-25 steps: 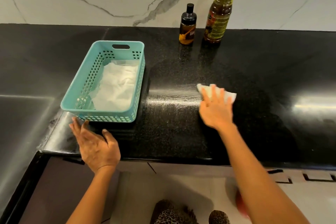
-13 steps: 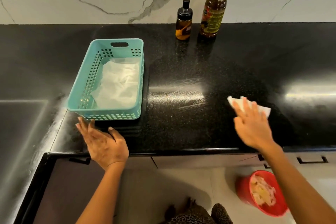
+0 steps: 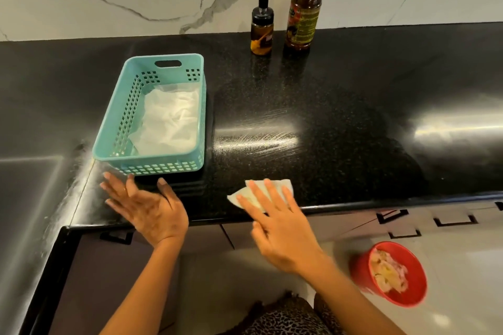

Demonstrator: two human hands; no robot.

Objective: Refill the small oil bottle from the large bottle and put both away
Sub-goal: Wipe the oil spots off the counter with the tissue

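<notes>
The small oil bottle [image 3: 261, 30], dark with a black pump cap, stands upright at the back of the black counter [image 3: 340, 95] against the marble wall. Right beside it stands the large oil bottle [image 3: 304, 12], yellow oil above a printed label. My right hand [image 3: 275, 221] lies flat on a white paper tissue [image 3: 261, 190] at the counter's front edge, pressing it down. My left hand [image 3: 141, 204] rests flat on the counter just in front of the teal basket [image 3: 119, 119], fingers spread, holding nothing. Both hands are far from the bottles.
The teal basket holds crumpled white paper. Smear streaks [image 3: 255, 139] shine on the counter's middle. A red bin [image 3: 392, 272] with scraps stands on the floor at the right. Drawer fronts with handles [image 3: 454, 220] run under the counter edge.
My right hand slid the tissue first to the right, then back left and toward the front edge. The left hand stayed in front of the basket.
</notes>
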